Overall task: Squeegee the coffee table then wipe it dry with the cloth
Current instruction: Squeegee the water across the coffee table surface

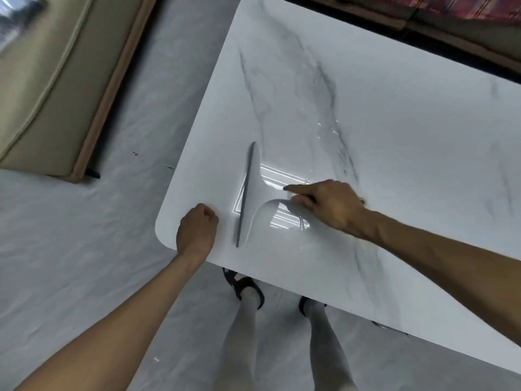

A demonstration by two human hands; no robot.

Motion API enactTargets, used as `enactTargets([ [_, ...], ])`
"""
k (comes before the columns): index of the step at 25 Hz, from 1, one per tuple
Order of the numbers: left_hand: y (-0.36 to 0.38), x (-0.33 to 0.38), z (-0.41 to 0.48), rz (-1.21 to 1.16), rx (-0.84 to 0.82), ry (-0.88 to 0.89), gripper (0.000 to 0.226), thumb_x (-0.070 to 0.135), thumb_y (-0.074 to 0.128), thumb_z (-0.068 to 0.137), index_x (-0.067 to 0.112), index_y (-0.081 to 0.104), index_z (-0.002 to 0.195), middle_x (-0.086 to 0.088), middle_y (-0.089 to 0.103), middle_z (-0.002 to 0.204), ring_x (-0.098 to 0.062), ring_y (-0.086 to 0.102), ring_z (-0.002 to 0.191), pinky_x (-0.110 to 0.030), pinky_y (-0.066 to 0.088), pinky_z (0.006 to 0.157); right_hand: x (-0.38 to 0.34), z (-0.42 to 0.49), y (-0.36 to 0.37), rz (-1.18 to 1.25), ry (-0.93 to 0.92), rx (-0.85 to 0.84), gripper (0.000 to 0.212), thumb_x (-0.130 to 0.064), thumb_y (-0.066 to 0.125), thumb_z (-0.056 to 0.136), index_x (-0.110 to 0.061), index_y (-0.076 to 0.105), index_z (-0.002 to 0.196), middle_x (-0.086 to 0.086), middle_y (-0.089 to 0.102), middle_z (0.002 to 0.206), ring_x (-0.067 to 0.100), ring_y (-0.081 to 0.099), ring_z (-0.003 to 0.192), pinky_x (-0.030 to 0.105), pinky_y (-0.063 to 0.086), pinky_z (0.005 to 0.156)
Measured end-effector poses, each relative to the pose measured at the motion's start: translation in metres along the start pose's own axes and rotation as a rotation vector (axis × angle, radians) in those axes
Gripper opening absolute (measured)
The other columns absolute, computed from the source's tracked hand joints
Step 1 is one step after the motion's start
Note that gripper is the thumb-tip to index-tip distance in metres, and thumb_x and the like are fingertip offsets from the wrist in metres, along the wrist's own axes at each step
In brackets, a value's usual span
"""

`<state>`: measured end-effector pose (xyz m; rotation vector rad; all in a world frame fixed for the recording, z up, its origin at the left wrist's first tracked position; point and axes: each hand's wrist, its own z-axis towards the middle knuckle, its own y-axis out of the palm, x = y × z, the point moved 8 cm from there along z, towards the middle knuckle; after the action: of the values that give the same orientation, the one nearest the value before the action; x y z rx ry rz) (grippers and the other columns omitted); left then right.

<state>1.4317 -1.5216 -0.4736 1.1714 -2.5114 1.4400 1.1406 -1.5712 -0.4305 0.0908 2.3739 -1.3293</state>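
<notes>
A white squeegee with a dark rubber blade lies flat against the white marble coffee table, near its front left corner. My right hand grips the squeegee's handle, index finger stretched along it toward the blade. The blade runs roughly front to back. My left hand rests as a loose fist on the table's corner, just left of the blade, holding nothing. A wet sheen with light reflections shows on the surface around the squeegee. No cloth is in view.
A beige sofa with a wooden base stands to the left across a strip of pale floor. Another seat with a red patterned cover sits beyond the table's far edge. My legs and sandalled feet stand at the near edge.
</notes>
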Motion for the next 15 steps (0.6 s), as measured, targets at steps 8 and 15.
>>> enactTargets([
  [8, 0.016, -0.019, -0.010, 0.035, -0.020, -0.019, 0.014, 0.016, 0.045, 0.090, 0.013, 0.051, 0.078, -0.010, 0.063, 0.095, -0.025, 0.058, 0.080, -0.029, 0.038, 0.062, -0.057, -0.031, 0.087, -0.047, -0.255, -0.238, 0.038, -0.047, 0.034, 0.100, -0.055, 0.039, 0.136, -0.007, 0.061, 0.129, 0.021, 0.056, 0.117, 0.032, 0.041, 0.083],
  [15, 0.072, 0.019, -0.041, 0.121, -0.208, 0.152, 0.025, 0.012, 0.052, 0.087, 0.014, 0.051, 0.112, -0.002, 0.042, 0.120, -0.019, 0.051, 0.100, -0.031, 0.044, 0.073, 0.112, -0.105, 0.002, -0.151, 0.100, -0.058, 0.037, -0.054, 0.032, 0.095, -0.063, 0.041, 0.130, -0.009, 0.071, 0.102, 0.022, 0.066, 0.094, 0.033, 0.049, 0.069],
])
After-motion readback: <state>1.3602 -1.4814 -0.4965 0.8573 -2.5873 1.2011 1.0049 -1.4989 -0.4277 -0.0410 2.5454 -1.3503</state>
